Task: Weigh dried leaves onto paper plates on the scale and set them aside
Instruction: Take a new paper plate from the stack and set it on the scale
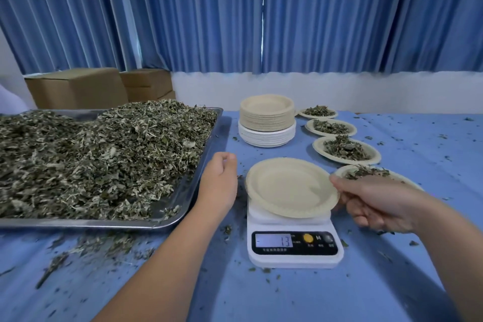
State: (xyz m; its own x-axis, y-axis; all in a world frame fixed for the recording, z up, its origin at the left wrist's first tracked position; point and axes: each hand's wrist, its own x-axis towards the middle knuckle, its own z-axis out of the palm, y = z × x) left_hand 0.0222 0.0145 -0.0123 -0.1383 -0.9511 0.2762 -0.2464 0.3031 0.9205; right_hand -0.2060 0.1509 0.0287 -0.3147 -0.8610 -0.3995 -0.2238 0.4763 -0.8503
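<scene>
So the desk (pixel 392 282) is mostly taken up on the left by a big metal tray (pixel 183 206) heaped with dried leaves (pixel 91 154), handy for grabbing. Far right, four filled plates (pixel 346 150) sit lined up, set aside. Near centre, an empty paper plate (pixel 290 187) rests slightly tilted on the scale (pixel 294 240); the right hand (pixel 376 204) pinches its rim, probably squaring it. The left hand (pixel 219 180) hovers loosely curled, holding nothing.

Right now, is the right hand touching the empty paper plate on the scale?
Touching. The head view shows the right hand pinching the right rim of the empty paper plate, which sits on the scale.
</scene>
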